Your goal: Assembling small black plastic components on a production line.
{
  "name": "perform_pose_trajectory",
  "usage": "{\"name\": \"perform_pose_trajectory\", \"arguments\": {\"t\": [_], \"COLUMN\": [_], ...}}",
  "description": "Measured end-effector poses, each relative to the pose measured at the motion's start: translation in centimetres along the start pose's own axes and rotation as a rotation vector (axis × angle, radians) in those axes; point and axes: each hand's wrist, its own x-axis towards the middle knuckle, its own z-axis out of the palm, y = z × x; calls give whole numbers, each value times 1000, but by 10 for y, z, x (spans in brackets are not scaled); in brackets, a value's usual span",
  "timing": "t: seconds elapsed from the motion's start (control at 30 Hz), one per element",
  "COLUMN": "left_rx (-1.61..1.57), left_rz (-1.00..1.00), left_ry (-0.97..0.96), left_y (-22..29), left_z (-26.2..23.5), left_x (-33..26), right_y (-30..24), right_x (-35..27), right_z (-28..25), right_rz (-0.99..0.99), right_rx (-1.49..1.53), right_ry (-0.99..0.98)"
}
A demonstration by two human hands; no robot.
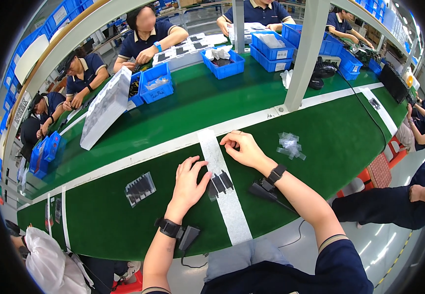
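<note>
Black strips [219,183] under spread left hand [189,182]; right hand [244,149] loosely curled, seemingly empty.

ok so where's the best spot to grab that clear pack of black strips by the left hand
The clear pack of black strips lies flat on the white stripe, its left end under the left hand's fingers. Probably best pinched by its free right edge, coming in from the right with the right hand, thumb on top, since it's thin and flat.
</note>
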Motion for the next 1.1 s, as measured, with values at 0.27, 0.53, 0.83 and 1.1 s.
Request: {"name": "perform_pose_trajectory", "arguments": {"t": [0.27,0.53,0.83,1.1], "left_rx": [-42,-17,-7,-29], "left_rz": [-21,5,13,1], "left_ry": [20,25,38,25], "left_y": [0,1,1,-1], "left_z": [-1,-3,0,-1], "left_x": [0,0,1,1], "right_y": [-4,1,-4,1], "right_x": [-1,-1,2,-1], "right_z": [1,2,-2,0], "right_rz": [11,-7,28,29], "right_rx": [-8,-50,-43,-18], "right_ry": [-10,0,-20,2]}}
